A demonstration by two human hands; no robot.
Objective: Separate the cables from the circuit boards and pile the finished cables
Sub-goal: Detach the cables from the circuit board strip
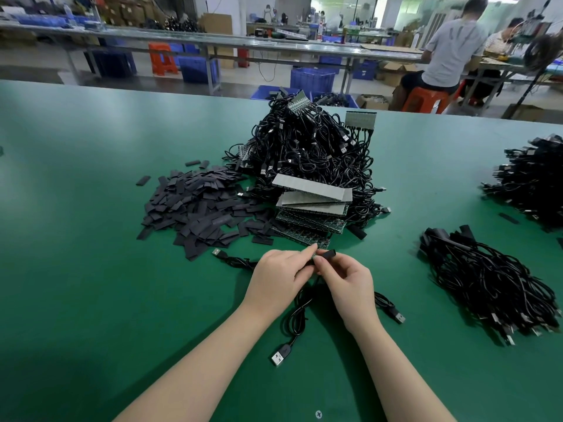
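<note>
Near the table's (91,208) front edge, a black sleeve (327,255) on a USB cable (297,318) is pinched by the right hand (347,284), while the board end is clamped by the left hand (278,277), presumably for separation.

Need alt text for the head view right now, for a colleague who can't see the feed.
Both hands meet over a green table: the left hand and right hand pinch a black sleeve at the end of a USB cable. Behind them lie stacked circuit boards, a tangled cable heap and loose black sleeves; a pile of cables sits to the right.
</note>
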